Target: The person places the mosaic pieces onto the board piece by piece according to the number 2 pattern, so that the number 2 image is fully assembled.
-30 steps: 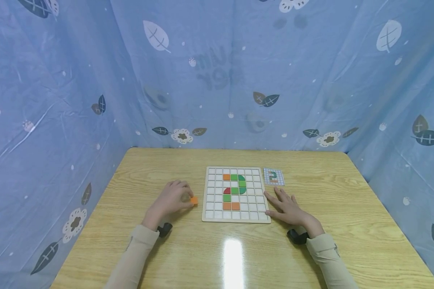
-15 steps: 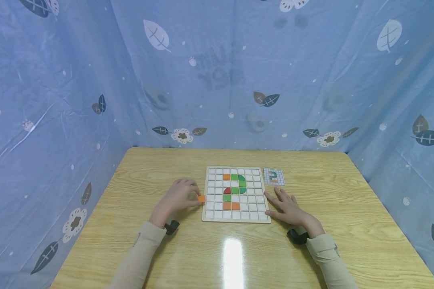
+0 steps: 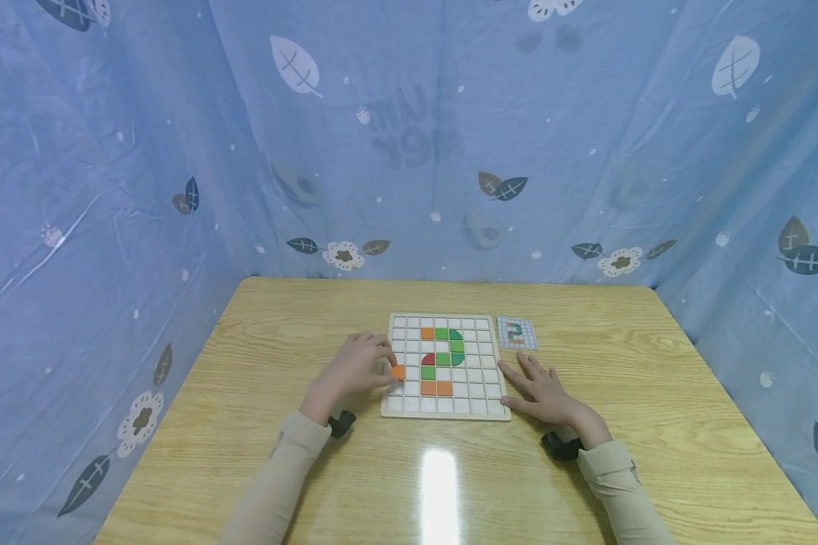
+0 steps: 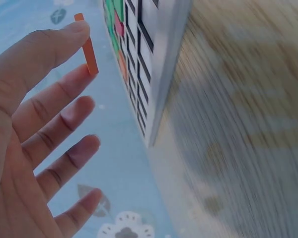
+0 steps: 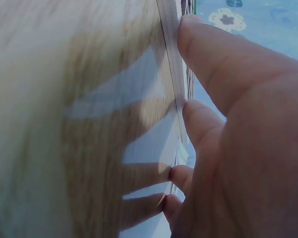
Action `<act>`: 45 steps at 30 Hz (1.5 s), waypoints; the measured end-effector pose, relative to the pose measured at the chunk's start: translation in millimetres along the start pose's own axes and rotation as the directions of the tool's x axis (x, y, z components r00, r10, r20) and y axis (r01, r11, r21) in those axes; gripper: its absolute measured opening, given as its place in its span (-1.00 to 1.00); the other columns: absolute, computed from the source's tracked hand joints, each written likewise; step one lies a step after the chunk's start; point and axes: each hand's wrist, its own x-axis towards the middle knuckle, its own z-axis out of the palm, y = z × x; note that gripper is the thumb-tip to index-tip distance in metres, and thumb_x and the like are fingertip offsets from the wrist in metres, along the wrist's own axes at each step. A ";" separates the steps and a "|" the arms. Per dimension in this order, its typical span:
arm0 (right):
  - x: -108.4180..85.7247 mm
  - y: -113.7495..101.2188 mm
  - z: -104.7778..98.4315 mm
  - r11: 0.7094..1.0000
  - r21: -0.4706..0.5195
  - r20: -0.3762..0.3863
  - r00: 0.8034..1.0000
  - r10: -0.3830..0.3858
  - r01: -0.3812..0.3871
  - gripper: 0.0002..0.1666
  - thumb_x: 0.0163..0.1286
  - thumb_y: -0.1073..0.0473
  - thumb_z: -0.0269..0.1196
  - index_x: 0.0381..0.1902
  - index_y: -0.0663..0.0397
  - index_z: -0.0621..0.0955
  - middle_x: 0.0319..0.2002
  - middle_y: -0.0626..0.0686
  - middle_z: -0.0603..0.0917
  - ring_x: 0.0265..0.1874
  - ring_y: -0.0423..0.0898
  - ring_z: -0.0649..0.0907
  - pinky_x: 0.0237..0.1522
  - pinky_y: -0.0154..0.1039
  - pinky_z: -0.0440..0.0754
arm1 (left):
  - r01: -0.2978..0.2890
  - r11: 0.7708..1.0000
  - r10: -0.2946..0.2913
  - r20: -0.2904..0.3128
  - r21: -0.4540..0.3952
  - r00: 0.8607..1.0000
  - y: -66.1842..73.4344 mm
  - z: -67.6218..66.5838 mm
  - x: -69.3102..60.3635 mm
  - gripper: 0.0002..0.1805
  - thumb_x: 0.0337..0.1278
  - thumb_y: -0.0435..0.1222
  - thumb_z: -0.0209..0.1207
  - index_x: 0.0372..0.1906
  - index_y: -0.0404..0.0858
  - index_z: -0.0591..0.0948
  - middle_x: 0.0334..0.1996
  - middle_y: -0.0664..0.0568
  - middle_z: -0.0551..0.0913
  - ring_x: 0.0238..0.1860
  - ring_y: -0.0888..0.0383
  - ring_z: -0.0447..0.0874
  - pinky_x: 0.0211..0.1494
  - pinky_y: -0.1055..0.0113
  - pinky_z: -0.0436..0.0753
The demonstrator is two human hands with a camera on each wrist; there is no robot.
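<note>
Between thumb and index finger, my left hand [image 3: 356, 369] pinches a flat orange square tile [image 4: 87, 47]. In the head view this tile is over the left columns of a white gridded board [image 3: 476, 415]; the left wrist view shows it held edge-on, apart from the board. Orange, green and red tiles [image 3: 443, 359] lie in the grid, some square and some with a rounded corner, forming a shape like a 2. My right hand [image 3: 544, 392] lies with fingers spread at the board's right side, thumb and index fingertip touching its edge.
A small pattern card [image 3: 516, 333] lies beside the board's upper right corner, showing a similar coloured figure on a grid. The wooden table [image 3: 313, 303] is bordered by blue patterned curtains [image 3: 409, 151] at the back and both sides.
My left hand has moved right with the orange tile, from the table left of the board to above its left columns. My right hand has stayed in place.
</note>
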 end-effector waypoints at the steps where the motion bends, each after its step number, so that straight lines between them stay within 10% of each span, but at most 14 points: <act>1: 0.0 -0.2 -0.2 1.000 0.002 0.000 1.000 0.000 0.000 -0.17 0.33 -0.16 0.09 0.44 -0.03 0.10 0.43 0.33 -0.14 0.37 0.38 -0.17 0.18 0.44 -0.38 | -0.007 1.000 0.007 -0.002 0.005 1.000 1.5 0.3 1.3 -0.71 -0.11 0.05 0.32 -0.29 0.01 0.68 -0.13 0.20 0.57 0.02 0.13 0.43 0.26 -0.02 0.26; 45: -0.9 0.5 0.5 0.999 -0.027 -0.032 0.999 -0.036 0.035 -0.20 0.33 -0.11 0.12 0.42 0.00 0.14 0.40 0.40 -0.08 0.34 0.43 -0.11 0.15 0.48 -0.31 | -0.133 0.989 0.127 0.090 0.070 0.988 61.1 27.4 42.3 -0.71 -0.05 0.18 0.21 -0.29 0.14 0.66 -0.21 0.27 0.54 -0.06 0.22 0.44 0.19 0.09 0.37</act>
